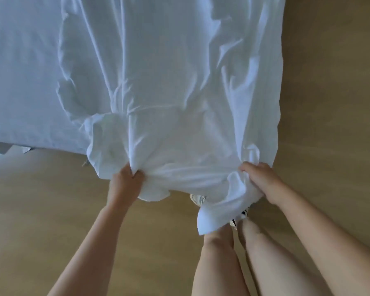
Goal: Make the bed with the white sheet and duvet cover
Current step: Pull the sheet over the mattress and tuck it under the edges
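A wrinkled white duvet cover (171, 86) is stretched from the bed toward me, its near edge lifted off the floor. My left hand (126, 180) grips a bunched fold of that edge at the left. My right hand (261, 180) grips another bunch of it at the right, and a loose corner hangs down below this hand. The bed (19, 82), covered by a smooth white sheet, fills the upper left. The cover lies over the bed's right part and reaches past its near edge.
A tan wooden floor (329, 103) surrounds the bed on the right and near side. My bare legs and shoes (198, 198) stand just below the hanging cloth. A grey bed base edge (6, 147) shows at the far left.
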A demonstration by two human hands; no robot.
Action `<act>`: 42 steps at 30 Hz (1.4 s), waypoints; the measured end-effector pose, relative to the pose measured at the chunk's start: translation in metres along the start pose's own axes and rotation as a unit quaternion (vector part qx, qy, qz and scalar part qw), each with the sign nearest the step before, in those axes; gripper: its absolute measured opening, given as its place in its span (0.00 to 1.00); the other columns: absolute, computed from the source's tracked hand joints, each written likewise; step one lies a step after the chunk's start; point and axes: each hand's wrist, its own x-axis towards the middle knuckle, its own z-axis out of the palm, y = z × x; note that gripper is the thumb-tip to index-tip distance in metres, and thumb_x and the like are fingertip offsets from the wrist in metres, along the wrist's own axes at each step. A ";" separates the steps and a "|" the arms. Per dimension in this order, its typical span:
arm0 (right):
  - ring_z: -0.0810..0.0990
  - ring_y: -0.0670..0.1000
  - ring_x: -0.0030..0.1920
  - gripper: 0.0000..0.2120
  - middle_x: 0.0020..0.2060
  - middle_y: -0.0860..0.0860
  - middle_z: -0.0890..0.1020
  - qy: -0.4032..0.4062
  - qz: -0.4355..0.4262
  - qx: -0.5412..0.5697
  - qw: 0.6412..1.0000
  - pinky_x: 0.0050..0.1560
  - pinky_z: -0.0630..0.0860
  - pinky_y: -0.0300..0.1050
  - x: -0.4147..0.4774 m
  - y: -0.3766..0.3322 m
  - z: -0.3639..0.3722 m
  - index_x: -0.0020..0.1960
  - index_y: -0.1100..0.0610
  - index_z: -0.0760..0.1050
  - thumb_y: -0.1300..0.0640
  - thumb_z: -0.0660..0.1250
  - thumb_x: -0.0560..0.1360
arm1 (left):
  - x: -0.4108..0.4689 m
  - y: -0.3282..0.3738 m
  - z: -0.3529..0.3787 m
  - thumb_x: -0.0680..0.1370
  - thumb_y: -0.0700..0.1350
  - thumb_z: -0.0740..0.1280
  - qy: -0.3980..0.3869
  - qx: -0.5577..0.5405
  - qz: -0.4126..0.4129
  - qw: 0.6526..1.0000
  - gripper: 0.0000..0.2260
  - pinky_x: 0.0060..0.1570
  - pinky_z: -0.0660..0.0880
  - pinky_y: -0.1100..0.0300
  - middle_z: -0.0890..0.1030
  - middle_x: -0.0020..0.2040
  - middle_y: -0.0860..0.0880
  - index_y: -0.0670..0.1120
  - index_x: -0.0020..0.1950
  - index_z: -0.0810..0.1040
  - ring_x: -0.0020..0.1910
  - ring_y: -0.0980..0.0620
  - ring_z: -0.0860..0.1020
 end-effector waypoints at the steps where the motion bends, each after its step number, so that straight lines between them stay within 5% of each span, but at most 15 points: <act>1: 0.79 0.57 0.38 0.08 0.34 0.54 0.79 0.026 0.000 -0.039 0.999 0.39 0.71 0.45 0.000 0.002 -0.010 0.41 0.58 0.76 0.53 0.64 0.69 | -0.010 -0.018 -0.004 0.71 0.50 0.57 -0.006 0.065 -0.027 0.997 0.07 0.30 0.64 0.58 0.77 0.33 0.47 0.48 0.37 0.70 0.32 0.46 0.72; 3: 0.79 0.59 0.40 0.11 0.37 0.55 0.79 0.097 0.004 -0.093 0.991 0.40 0.71 0.46 0.001 0.014 -0.022 0.45 0.58 0.76 0.53 0.62 0.68 | -0.033 -0.031 0.010 0.76 0.47 0.58 -0.060 0.144 -0.065 0.986 0.07 0.34 0.67 0.56 0.80 0.39 0.43 0.48 0.39 0.70 0.37 0.41 0.74; 6: 0.79 0.57 0.40 0.13 0.40 0.55 0.80 0.110 0.027 -0.124 0.986 0.38 0.72 0.43 -0.001 0.036 -0.007 0.53 0.60 0.76 0.54 0.62 0.72 | -0.068 -0.010 0.058 0.76 0.42 0.59 -0.173 0.079 -0.029 0.981 0.07 0.38 0.70 0.57 0.80 0.46 0.46 0.49 0.51 0.74 0.43 0.44 0.76; 10: 0.74 0.61 0.55 0.14 0.56 0.60 0.75 0.166 -0.049 -0.214 0.961 0.54 0.70 0.49 0.001 0.054 0.029 0.57 0.63 0.75 0.55 0.59 0.78 | -0.057 0.026 0.079 0.77 0.42 0.58 -0.139 -0.021 0.010 0.990 0.13 0.46 0.71 0.57 0.78 0.54 0.50 0.48 0.60 0.74 0.48 0.49 0.76; 14: 0.71 0.53 0.43 0.14 0.41 0.51 0.70 0.215 -0.155 -0.121 0.957 0.44 0.63 0.44 -0.022 0.046 0.058 0.37 0.55 0.65 0.55 0.53 0.81 | -0.048 0.076 0.077 0.79 0.47 0.61 -0.219 -0.114 0.101 0.964 0.11 0.37 0.72 0.63 0.78 0.45 0.54 0.48 0.59 0.77 0.41 0.54 0.75; 16: 0.69 0.49 0.36 0.16 0.37 0.47 0.68 0.221 -0.184 -0.078 0.955 0.39 0.60 0.39 -0.040 0.043 0.072 0.35 0.54 0.62 0.56 0.54 0.81 | -0.050 0.095 0.074 0.78 0.50 0.62 -0.261 -0.154 0.121 0.945 0.14 0.36 0.68 0.66 0.79 0.46 0.52 0.45 0.60 0.77 0.43 0.52 0.76; 19: 0.70 0.46 0.34 0.11 0.42 0.48 0.68 0.260 -0.257 -0.128 0.922 0.34 0.62 0.36 -0.062 0.041 0.085 0.41 0.57 0.70 0.58 0.56 0.81 | -0.049 0.112 0.071 0.77 0.54 0.64 -0.296 -0.207 0.107 0.926 0.15 0.47 0.74 0.60 0.82 0.46 0.52 0.47 0.57 0.79 0.50 0.51 0.80; 22: 0.70 0.41 0.30 0.18 0.30 0.42 0.69 0.273 -0.285 -0.065 0.917 0.33 0.64 0.31 -0.071 0.038 0.089 0.34 0.45 0.66 0.60 0.58 0.80 | -0.052 0.122 0.071 0.77 0.49 0.65 -0.291 -0.247 0.106 0.918 0.07 0.47 0.77 0.50 0.83 0.40 0.49 0.48 0.42 0.79 0.45 0.48 0.82; 25: 0.71 0.38 0.27 0.24 0.22 0.38 0.72 0.251 -0.311 0.002 0.916 0.30 0.64 0.29 -0.073 0.037 0.085 0.31 0.38 0.63 0.61 0.61 0.80 | -0.052 0.125 0.074 0.77 0.45 0.64 -0.286 -0.272 0.060 0.917 0.09 0.43 0.78 0.52 0.81 0.36 0.49 0.48 0.36 0.78 0.41 0.48 0.82; 29: 0.66 0.41 0.24 0.19 0.20 0.41 0.68 0.213 -0.325 0.055 0.920 0.28 0.61 0.30 -0.068 0.035 0.074 0.34 0.41 0.69 0.57 0.60 0.80 | -0.050 0.131 0.077 0.77 0.41 0.62 -0.276 -0.328 -0.021 0.903 0.09 0.41 0.75 0.59 0.79 0.35 0.52 0.46 0.38 0.77 0.37 0.55 0.79; 34: 0.61 0.45 0.26 0.21 0.23 0.46 0.62 0.214 -0.298 0.064 0.928 0.28 0.59 0.35 -0.056 0.029 0.046 0.29 0.54 0.59 0.58 0.59 0.80 | -0.059 0.141 0.082 0.79 0.37 0.57 -0.268 -0.491 -0.180 0.809 0.06 0.44 0.72 0.56 0.74 0.39 0.45 0.40 0.45 0.73 0.40 0.48 0.72; 36: 0.60 0.45 0.27 0.22 0.24 0.47 0.62 0.198 -0.299 0.052 0.932 0.30 0.59 0.36 -0.058 0.019 0.040 0.30 0.54 0.58 0.59 0.59 0.80 | -0.064 0.145 0.082 0.80 0.38 0.56 -0.248 -0.486 -0.189 0.816 0.07 0.44 0.72 0.57 0.73 0.41 0.44 0.39 0.47 0.73 0.42 0.47 0.72; 40: 0.63 0.43 0.26 0.23 0.23 0.44 0.61 0.164 -0.332 0.049 0.928 0.29 0.60 0.34 -0.074 0.006 0.037 0.30 0.49 0.57 0.61 0.61 0.80 | -0.061 0.153 0.075 0.80 0.41 0.58 -0.196 -0.377 -0.128 0.896 0.10 0.44 0.72 0.54 0.74 0.37 0.46 0.44 0.39 0.73 0.40 0.48 0.73; 42: 0.65 0.43 0.25 0.22 0.21 0.44 0.65 0.121 -0.344 0.024 0.931 0.28 0.61 0.34 -0.084 0.005 0.044 0.30 0.46 0.60 0.60 0.61 0.79 | -0.056 0.155 0.065 0.79 0.47 0.60 -0.239 -0.375 -0.118 0.888 0.10 0.39 0.73 0.57 0.77 0.35 0.49 0.46 0.40 0.75 0.39 0.47 0.74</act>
